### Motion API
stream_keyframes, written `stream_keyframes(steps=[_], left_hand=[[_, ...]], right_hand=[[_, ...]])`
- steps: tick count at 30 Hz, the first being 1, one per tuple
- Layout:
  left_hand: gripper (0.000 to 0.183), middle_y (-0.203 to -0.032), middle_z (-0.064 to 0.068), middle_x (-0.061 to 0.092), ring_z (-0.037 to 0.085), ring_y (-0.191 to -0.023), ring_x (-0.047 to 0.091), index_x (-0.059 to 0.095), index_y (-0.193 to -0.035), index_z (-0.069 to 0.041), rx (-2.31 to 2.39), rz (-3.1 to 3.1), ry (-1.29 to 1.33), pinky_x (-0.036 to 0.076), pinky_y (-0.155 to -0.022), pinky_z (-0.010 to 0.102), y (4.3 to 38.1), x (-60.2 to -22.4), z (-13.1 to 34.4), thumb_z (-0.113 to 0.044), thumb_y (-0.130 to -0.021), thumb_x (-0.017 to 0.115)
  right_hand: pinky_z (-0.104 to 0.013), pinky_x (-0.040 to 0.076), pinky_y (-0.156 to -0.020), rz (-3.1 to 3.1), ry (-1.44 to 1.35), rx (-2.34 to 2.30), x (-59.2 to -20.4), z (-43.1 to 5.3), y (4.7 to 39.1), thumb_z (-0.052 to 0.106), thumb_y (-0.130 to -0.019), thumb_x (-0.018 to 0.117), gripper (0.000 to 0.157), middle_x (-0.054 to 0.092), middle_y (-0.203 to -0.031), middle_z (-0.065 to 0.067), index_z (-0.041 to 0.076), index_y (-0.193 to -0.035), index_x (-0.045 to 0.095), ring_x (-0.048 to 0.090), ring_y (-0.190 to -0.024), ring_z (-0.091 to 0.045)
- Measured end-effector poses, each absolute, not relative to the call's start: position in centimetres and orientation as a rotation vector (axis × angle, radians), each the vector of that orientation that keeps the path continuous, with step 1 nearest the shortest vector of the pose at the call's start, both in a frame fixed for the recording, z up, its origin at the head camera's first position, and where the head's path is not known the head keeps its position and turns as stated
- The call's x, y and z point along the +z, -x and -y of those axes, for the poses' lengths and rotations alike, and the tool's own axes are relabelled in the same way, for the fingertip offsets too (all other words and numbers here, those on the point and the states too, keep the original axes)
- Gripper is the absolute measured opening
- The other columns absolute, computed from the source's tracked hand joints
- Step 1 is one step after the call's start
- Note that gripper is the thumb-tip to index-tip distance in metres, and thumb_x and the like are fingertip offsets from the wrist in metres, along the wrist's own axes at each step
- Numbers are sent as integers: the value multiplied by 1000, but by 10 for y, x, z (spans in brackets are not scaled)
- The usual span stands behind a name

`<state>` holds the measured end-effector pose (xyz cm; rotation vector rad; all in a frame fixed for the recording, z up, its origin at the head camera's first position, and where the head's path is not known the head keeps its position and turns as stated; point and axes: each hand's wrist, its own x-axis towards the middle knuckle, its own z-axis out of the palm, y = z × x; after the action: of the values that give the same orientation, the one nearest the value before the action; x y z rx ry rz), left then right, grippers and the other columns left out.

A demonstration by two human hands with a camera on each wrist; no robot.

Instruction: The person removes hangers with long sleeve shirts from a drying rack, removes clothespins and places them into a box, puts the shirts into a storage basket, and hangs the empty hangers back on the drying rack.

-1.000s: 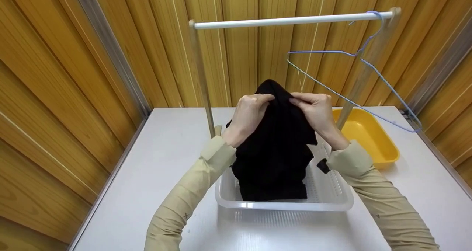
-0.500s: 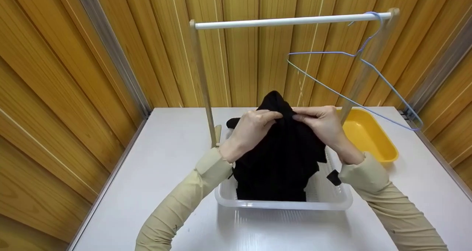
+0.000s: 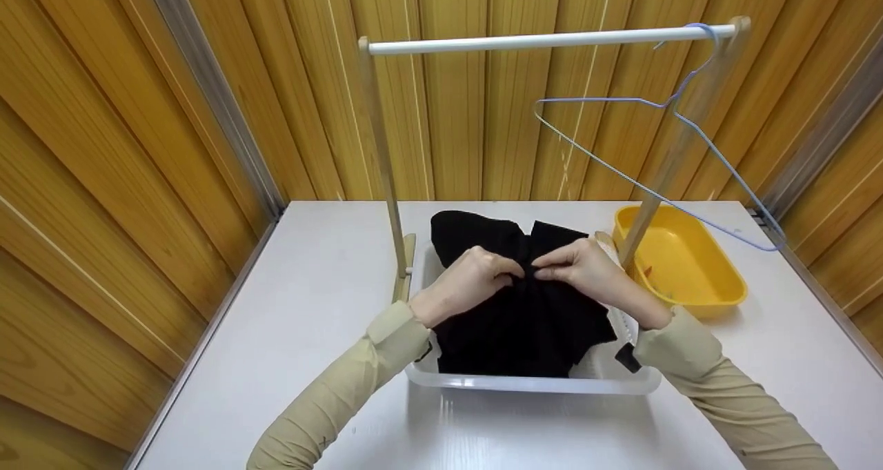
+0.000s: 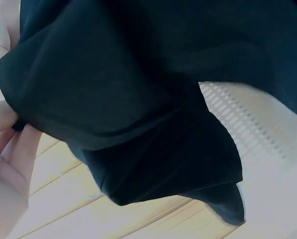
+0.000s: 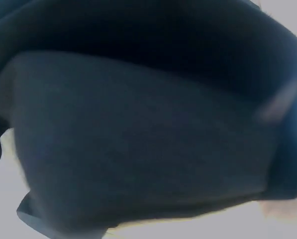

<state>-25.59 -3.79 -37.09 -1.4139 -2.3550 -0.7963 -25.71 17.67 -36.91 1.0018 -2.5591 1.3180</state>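
Observation:
A black garment [image 3: 510,339] lies bunched in and over a white plastic basket [image 3: 531,385] in the head view. My left hand [image 3: 472,280] pinches the cloth near its middle, thumb against fingers. Just to the right, my right hand [image 3: 586,273] pinches the same gathered part, the two sets of fingertips almost meeting. Beyond the hands, two flaps of cloth spread toward the back of the basket. In the left wrist view, fingers of the left hand [image 4: 11,159] hold an edge of the garment [image 4: 88,94]. Cloth fills most of the right wrist view.
Behind the basket stands a rack with wooden posts and a white rail [image 3: 524,41]. A blue wire hanger [image 3: 614,99] hangs at the rail's right end. A yellow tub [image 3: 690,256] with something small and reddish inside sits at the right. Wood-patterned panels [image 3: 448,125] enclose the white table.
Both hands have come down toward the basket with the gathered cloth between them. Its raised peak has sunk, and the garment now spreads into two flaps behind the fingers.

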Motion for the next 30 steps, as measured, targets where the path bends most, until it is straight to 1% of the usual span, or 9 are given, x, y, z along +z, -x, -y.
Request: stream_keyframes(steps=[4,7,11,16,21,25,30], left_hand=[[19,-89,3,67,8,-85,59,70,-91,-2,-781,2416,1450,40,-74,11,256,-382,37,9,-78,61],[17,-91,3,66,8,-87,59,70,-93,-2,-719,2475,1472,40,-74,11,255,-389,36,5,-80,63],[14,-93,2,66,7,-88,59,70,-94,-3,-597,2571,1498,40,-73,11,255,-396,33,0,-82,64],[13,-91,0,66,6,-86,59,71,-94,-5,-463,2627,1495,41,-72,11,258,-400,30,-4,-81,66],[14,-92,-2,66,7,-87,59,71,-94,-7,-360,2649,1481,41,-73,13,264,-402,29,-7,-81,67],[14,-92,-3,66,8,-87,59,72,-95,-9,-276,2656,1484,42,-74,15,269,-407,30,-7,-82,66],[15,-88,-4,66,12,-80,60,73,-90,-14,-27,2655,1431,45,-68,21,275,-414,31,-8,-78,68]], right_hand=[[-24,47,-67,2680,-1035,1263,-379,-178,260,7,-77,71,12,67,-85,-4,1,-88,72,61,-80,-14],[-25,48,-67,2710,-1085,1223,-387,-178,263,7,-78,70,12,67,-85,-3,2,-88,72,61,-80,-14],[-25,47,-67,2748,-1149,1213,-396,-177,267,7,-78,69,12,67,-85,-5,0,-88,72,60,-78,-13],[-26,46,-66,2799,-1125,1139,-404,-176,272,9,-79,69,13,67,-84,-4,1,-88,72,59,-77,-13],[-27,46,-66,2828,-1100,1111,-408,-175,277,8,-79,69,12,67,-84,-4,1,-87,72,59,-77,-15],[-28,45,-67,2832,-1131,1086,-412,-174,280,7,-79,69,11,67,-83,-4,0,-86,72,59,-77,-16],[-28,45,-65,2843,-1128,1005,-418,-175,285,7,-78,69,9,67,-79,-1,1,-84,72,57,-73,-13]])
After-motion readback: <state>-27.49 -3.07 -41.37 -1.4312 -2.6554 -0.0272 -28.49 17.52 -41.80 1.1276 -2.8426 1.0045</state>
